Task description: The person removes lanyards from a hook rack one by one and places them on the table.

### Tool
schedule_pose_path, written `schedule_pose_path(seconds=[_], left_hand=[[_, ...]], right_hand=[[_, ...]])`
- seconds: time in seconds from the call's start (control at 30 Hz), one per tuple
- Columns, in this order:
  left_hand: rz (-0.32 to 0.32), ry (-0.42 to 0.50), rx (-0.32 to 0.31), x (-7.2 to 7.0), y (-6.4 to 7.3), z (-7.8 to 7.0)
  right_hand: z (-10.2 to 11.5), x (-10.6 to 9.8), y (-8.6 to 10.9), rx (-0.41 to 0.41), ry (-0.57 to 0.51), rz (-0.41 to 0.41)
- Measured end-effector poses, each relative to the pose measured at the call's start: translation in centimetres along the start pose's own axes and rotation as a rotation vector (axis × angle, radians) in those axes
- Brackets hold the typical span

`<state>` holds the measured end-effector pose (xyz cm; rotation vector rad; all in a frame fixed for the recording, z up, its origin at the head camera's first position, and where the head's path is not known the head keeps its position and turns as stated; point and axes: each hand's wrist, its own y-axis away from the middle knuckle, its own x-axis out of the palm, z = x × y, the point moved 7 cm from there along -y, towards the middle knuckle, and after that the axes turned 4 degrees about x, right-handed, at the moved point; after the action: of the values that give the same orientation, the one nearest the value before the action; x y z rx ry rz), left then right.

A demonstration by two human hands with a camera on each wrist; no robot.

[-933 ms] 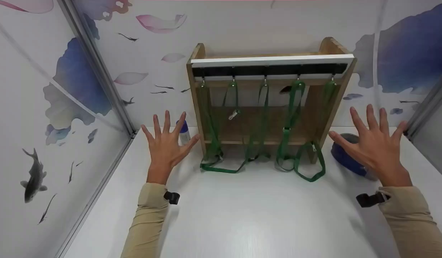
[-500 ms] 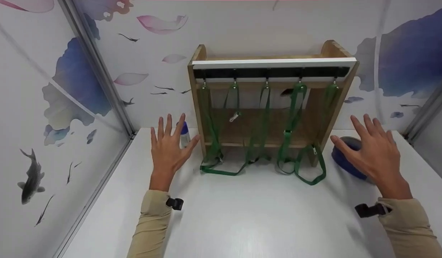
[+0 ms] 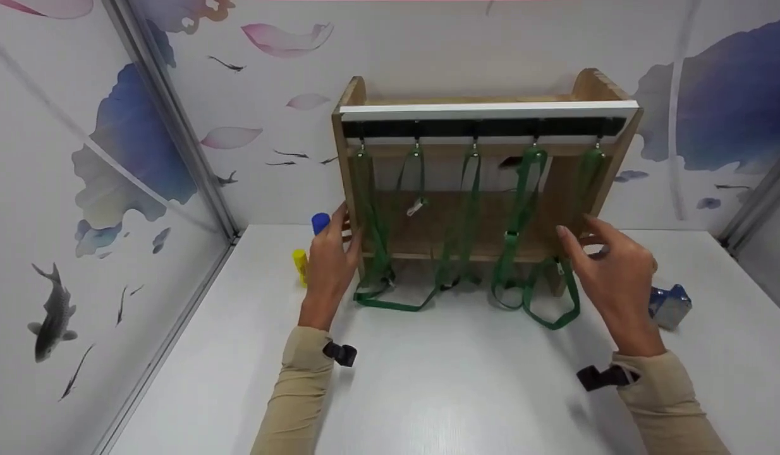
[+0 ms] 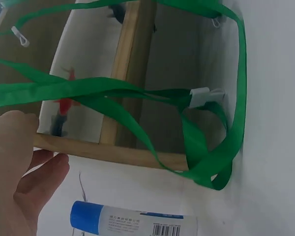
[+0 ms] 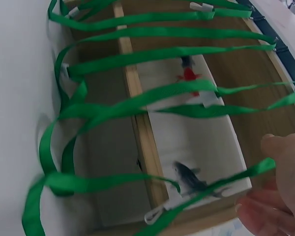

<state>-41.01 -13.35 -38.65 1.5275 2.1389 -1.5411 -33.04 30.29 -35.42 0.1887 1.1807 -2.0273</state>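
A wooden rack stands against the back wall, with a black hook strip under its white front edge. Several green lanyards hang from the hooks, their lower loops lying on the table. My left hand grips the rack's left side panel, thumb in front and fingers on the outer side. On the opposite side my right hand holds the right panel between thumb and fingers, though its fingertips are partly hidden. Beside the left hand is a white glue stick with a blue cap.
A yellow tube-shaped item stands left of my left hand on the white table. A blue object with a grey end sits to the right, partly behind my right hand. Printed wall panels enclose the table at the back and sides.
Both hands, spread and apart from the rack before, have moved inward to its two side panels and taken hold. The yellow item has come into view.
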Motion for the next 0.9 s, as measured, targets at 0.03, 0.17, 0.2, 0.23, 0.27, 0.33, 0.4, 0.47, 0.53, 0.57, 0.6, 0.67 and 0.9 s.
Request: schedule_pose_path(seconds=[0.03, 0.17, 0.2, 0.23, 0.27, 0.33, 0.4, 0.47, 0.53, 0.57, 0.6, 0.67, 0.9], left_hand=[[0.0, 0.01, -0.012, 0.2, 0.0, 0.0], [-0.005, 0.025, -0.031, 0.4, 0.2, -0.1], [-0.005, 0.026, -0.031, 0.4, 0.2, -0.2], [-0.005, 0.027, -0.031, 0.4, 0.2, -0.2], [-0.005, 0.029, -0.032, 0.4, 0.2, -0.2], [-0.006, 0.035, -0.034, 0.4, 0.2, -0.2], [-0.009, 0.045, -0.031, 0.3, 0.2, -0.2], [-0.01, 0.056, -0.027, 0.3, 0.2, -0.2], [-0.01, 0.064, -0.025, 0.3, 0.2, -0.1], [-0.008, 0.067, -0.026, 0.4, 0.3, 0.0], [-0.007, 0.069, -0.028, 0.4, 0.3, 0.1], [-0.006, 0.075, -0.03, 0.4, 0.3, 0.1], [-0.013, 0.091, -0.027, 0.4, 0.1, 0.2]], right_hand=[[0.2, 0.2, 0.1, 0.008, -0.004, -0.008], [0.5, 0.4, 0.1, 0.032, -0.03, -0.062], [0.5, 0.4, 0.1, 0.039, -0.038, -0.076], [0.5, 0.4, 0.0, 0.046, -0.05, -0.087], [0.4, 0.3, -0.1, 0.053, -0.064, -0.094], [0.2, 0.4, -0.3, 0.067, -0.099, -0.094], [0.0, 0.4, -0.4, 0.085, -0.143, -0.081], [-0.3, 0.5, -0.5, 0.102, -0.176, -0.069], [-0.5, 0.4, -0.6, 0.115, -0.203, -0.064], [-0.6, 0.3, -0.6, 0.124, -0.207, -0.067], [-0.7, 0.2, -0.7, 0.129, -0.21, -0.072], [-0.8, 0.0, -0.7, 0.136, -0.215, -0.082], [-0.9, -0.5, -1.2, 0.164, -0.248, -0.08]])
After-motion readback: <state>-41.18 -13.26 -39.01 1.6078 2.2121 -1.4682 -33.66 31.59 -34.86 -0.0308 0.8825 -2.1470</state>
